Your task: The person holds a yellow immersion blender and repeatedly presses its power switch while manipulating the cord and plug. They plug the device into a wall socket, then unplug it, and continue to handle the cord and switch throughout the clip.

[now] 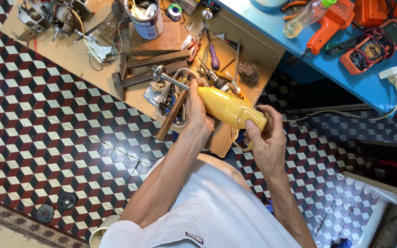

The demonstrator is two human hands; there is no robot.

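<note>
Above the low wooden workboard (74,59), I hold the tapered yellow plastic tool body with its bare metal shaft (224,107); my left hand (197,112) wraps its wide front, my right hand (265,133) pinches its narrow tail; it looks rigid, smooth, likely slippery; the wide middle seems the safest grip.

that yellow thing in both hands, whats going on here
A person in a white shirt holds a yellow plastic motor housing with a metal shaft at its end in both hands above a cluttered wooden workboard. The left hand grips the shaft end, and the right hand wraps the narrow rear end. Below it sits a small tray of screws and metal parts. A purple-handled screwdriver lies on the board, and an orange multimeter rests on the blue table.
</note>
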